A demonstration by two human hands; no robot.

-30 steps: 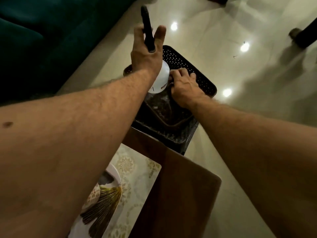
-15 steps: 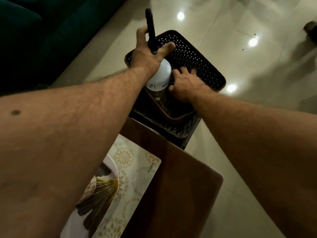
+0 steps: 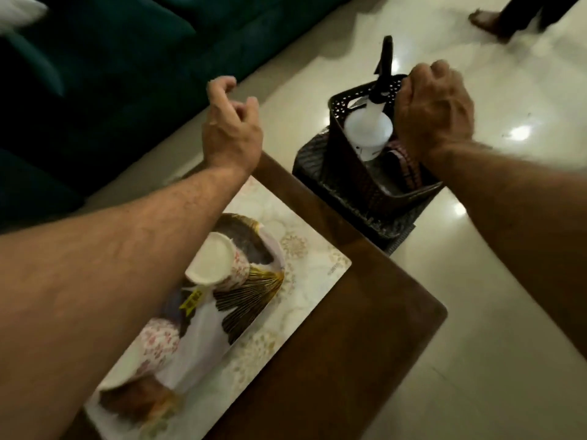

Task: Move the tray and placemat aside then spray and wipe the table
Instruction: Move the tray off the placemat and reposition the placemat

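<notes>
On the near left of the head view, the tray sits on the placemat, which lies on the brown table; neither has been moved aside yet, so that step looks undone. Two floral cups rest on the tray, the far one tilted on its side. That is your first risk: lift the tray unevenly and the cups could roll off.

Your left hand hovers over the table's far corner with fingers loosely curled, holding nothing. Your left forearm crosses just above the tray, so dropping the arm could knock the tilted cup.

At the far right, your right hand is curled at the rim of the dark perforated basket on the floor, beside the white spray bottle standing inside (whether the fingers actually clamp the rim is hidden, so I cannot tell). The bottle stands tall with its black trigger head above the rim; tugging the basket could tip it over.

Someone's foot is at the far edge, well apart.
</notes>
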